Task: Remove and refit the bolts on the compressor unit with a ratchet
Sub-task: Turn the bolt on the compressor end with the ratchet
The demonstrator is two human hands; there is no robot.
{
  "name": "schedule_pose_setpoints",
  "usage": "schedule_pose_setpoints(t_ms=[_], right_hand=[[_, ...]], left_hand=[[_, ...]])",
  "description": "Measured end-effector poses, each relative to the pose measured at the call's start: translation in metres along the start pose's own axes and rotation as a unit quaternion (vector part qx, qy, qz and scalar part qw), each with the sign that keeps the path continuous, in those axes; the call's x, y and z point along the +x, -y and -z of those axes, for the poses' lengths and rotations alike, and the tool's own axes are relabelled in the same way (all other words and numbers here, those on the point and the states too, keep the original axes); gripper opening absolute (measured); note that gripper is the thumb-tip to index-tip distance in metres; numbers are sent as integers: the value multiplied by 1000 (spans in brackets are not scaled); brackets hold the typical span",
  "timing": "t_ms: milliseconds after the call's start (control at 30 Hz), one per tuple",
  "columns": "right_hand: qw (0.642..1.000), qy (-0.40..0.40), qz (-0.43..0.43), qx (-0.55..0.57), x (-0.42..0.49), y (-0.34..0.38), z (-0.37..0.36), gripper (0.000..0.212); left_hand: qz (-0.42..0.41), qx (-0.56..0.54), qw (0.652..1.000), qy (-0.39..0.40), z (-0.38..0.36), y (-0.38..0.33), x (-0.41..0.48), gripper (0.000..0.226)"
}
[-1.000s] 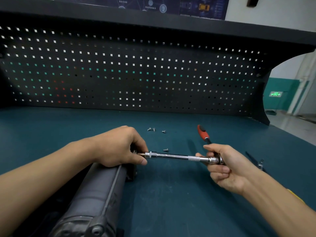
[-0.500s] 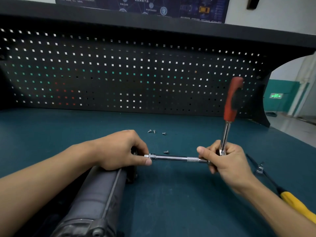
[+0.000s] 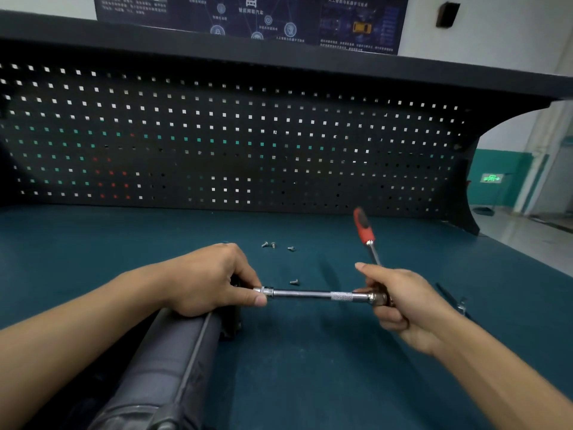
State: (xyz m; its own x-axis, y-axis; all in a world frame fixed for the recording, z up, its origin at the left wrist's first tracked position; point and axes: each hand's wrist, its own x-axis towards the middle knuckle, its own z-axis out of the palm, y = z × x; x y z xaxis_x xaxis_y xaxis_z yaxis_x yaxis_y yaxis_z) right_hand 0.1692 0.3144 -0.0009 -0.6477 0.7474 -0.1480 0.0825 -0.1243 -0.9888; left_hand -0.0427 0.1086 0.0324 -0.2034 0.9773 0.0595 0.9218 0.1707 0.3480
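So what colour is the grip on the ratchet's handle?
Red with a black strip along the ratchet handle, showing best in the head view, against the pegboard.

We look down on a flat, dark teal surface (image 3: 310,383) that runs back to a black perforated panel (image 3: 279,135). Three small silver bolts (image 3: 273,244) lie loose in a scattered group toward the back, and a fourth bolt (image 3: 294,282) lies alone, nearer us. At our lower left a dark grey cylindrical compressor unit (image 3: 161,367) lies on its side. Near the right edge rests a thin dark tool (image 3: 446,294) with a small metal piece on it, too blurred to name.
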Motion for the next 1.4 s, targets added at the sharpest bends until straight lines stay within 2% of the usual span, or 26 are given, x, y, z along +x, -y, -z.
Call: schedule_pose_setpoints(t_ms=[100, 233, 300, 433, 533, 633, 700, 767, 833, 867, 933, 1033, 1167, 1300, 1400], right_hand=[[997, 18, -68, 36, -1, 0, 0, 33], [989, 46, -128, 52, 0, 5, 5, 31], [981, 63, -165, 79, -1, 8, 7, 29], [980, 83, -164, 81, -3, 7, 7, 30], [996, 59, -60, 19, -2, 0, 4, 35], [984, 21, 158, -78, -3, -6, 4, 37], [942, 11, 316, -110, -2, -7, 6, 40], [884, 11, 439, -158, -1, -8, 7, 45], [834, -3, 513, -203, -1, -9, 5, 47], [827, -9, 523, -206, -2, -10, 4, 46], [846, -9, 501, -181, -2, -12, 3, 49], [898, 8, 411, -157, 1, -15, 5, 45], [925, 16, 343, -160, 3, -14, 8, 53], [965, -5, 220, -145, 3, -5, 4, 57], [991, 4, 73, -110, -1, 1, 2, 43]], left_hand=[[-5, -2, 1000, -1, 0, 1, 1, 29], [-9, -1, 1000, -3, 0, 0, 0, 43], [-12, -2, 1000, -5, -1, 1, 1, 38], [-10, -6, 1000, -16, -1, 1, 1, 31], [-7, -5, 1000, -24, -1, 0, 1, 27], [-3, 2, 1000, -28, -2, -1, 1, 26], [-3, 6, 1000, -26, -2, -2, 0, 28], [-3, 8, 1000, -23, -1, -2, 0, 29], [-3, 6, 1000, -20, -2, -2, -1, 30], [-2, 4, 1000, -19, -2, -3, -1, 31], [-2, 1, 1000, -15, -1, -3, -2, 35], [1, -4, 1000, -10, 0, -3, -3, 39], [-4, 9, 1000, -2, 1, -6, -2, 62], [-11, 9, 1000, -4, 2, -4, -1, 51], [-15, 14, 1000, -7, 1, -3, 0, 46]])
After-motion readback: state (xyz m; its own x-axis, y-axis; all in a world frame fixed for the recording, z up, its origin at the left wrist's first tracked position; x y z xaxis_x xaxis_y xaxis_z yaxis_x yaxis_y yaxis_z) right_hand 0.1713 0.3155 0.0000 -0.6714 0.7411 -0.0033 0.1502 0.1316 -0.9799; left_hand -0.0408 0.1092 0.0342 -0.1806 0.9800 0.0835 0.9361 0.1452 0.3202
